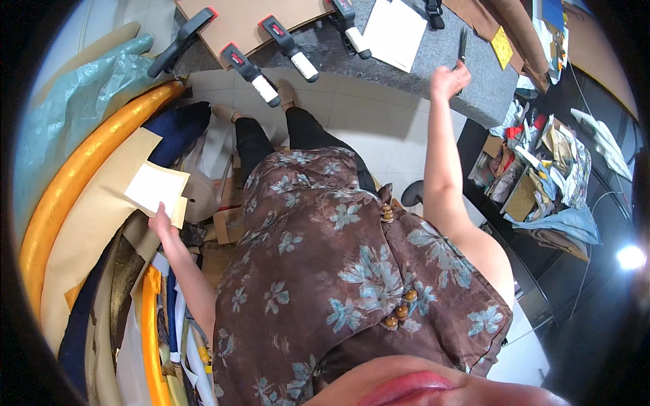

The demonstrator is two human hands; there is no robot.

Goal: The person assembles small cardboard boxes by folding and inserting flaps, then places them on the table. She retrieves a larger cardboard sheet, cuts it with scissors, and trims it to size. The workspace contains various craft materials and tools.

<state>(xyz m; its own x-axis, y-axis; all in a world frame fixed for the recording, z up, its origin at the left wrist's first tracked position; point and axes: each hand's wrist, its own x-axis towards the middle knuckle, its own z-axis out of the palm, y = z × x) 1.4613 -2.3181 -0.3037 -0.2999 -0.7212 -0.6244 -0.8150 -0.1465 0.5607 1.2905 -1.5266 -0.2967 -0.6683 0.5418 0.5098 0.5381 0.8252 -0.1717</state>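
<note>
So on my remote feed, the closest thing is the wearer's brown floral top [291,271], filling the middle and running down to 6 o'clock. At 9 o'clock the left hand [161,222] has its thumb side closed on the lower edge of a white sheet [153,186], with a cream piece [179,212] peeking out under it; I can't tell how the hidden fingers sit. Those hang over a big tan sheet [84,216], with a shiny gold roll [74,169] just beyond. Between 1 and 2 o'clock, the right hand [447,82] is curled snug around dark scissors [462,42], blades aimed toward 12, over the edge of a grey table [491,95]. I can't make out how far apart the blades are. White paper [395,34] lies on the table near 1, and around 11 to 12 some black clamps [290,47] grip a tan board [244,20]. Out near 3, there's a messy heap of fabric scraps [542,169].
</note>
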